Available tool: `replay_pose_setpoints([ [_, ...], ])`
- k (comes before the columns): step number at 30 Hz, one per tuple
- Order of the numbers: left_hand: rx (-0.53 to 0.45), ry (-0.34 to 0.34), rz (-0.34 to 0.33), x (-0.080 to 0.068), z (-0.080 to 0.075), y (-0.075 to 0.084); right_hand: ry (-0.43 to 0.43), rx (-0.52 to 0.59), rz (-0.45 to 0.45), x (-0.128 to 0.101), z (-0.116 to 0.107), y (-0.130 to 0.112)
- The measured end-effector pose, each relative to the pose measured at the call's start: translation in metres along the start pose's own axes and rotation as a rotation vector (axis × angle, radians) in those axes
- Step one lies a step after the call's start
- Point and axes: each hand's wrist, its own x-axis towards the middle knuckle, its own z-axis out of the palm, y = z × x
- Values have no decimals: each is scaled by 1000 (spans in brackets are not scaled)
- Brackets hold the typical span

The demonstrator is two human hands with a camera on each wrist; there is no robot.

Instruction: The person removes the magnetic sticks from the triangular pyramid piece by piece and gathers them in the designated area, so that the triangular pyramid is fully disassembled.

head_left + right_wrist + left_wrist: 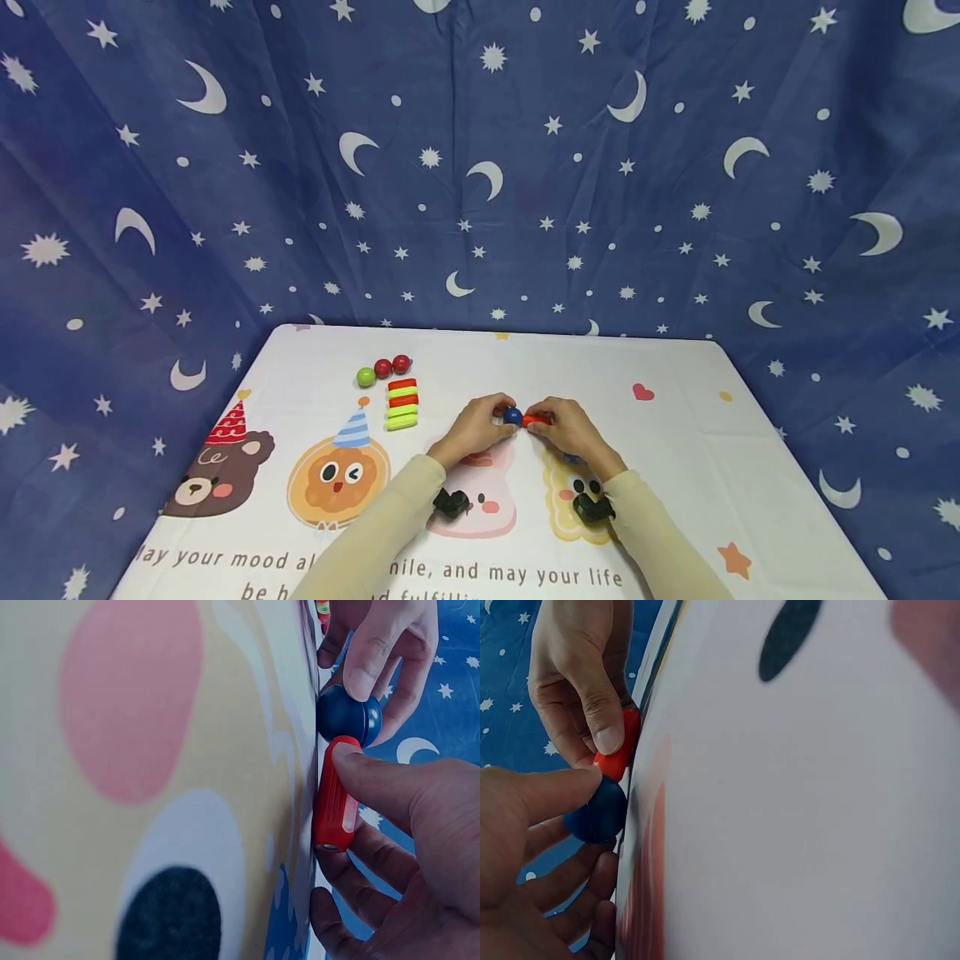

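My left hand (477,428) pinches a dark blue ball (512,416) between thumb and fingers, low over the white table. From the other side, my right hand (572,427) grips a short red rod (536,420) with ribbed sides. In the right wrist view the rod (337,796) meets the ball (346,716) end-on, and a seam runs round the ball. The left wrist view has the red rod (621,747) right against the blue ball (597,813), the right thumb lying along the rod.
Left of the hands, a column of red and yellow-green rods (402,404) lies on the printed tablecloth (645,517). Behind it sit a green ball (366,377) and two red balls (392,366), with a bit of blue at the far one. A starry blue curtain (525,167) hangs behind.
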Motion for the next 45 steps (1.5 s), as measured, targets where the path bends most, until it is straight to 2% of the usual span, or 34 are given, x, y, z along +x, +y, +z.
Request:
replay_pose_setpoints([
  [5, 38, -6, 1, 1, -1, 2, 5, 13, -9, 0, 1, 0],
  [15, 50, -22, 16, 0, 0, 1, 3, -1, -85, -2, 0, 5],
  [25, 23, -19, -22, -3, -1, 1, -27, 16, -66, 3, -1, 2],
  [33, 13, -9, -17, -8, 1, 2, -32, 18, -65, 1, 0, 3],
  [42, 8, -46, -41, -14, 0, 3, -76, 29, -43, 1, 0, 1],
  [45, -3, -37, -39, -14, -2, 3, -71, 46, -39, 3, -2, -1],
])
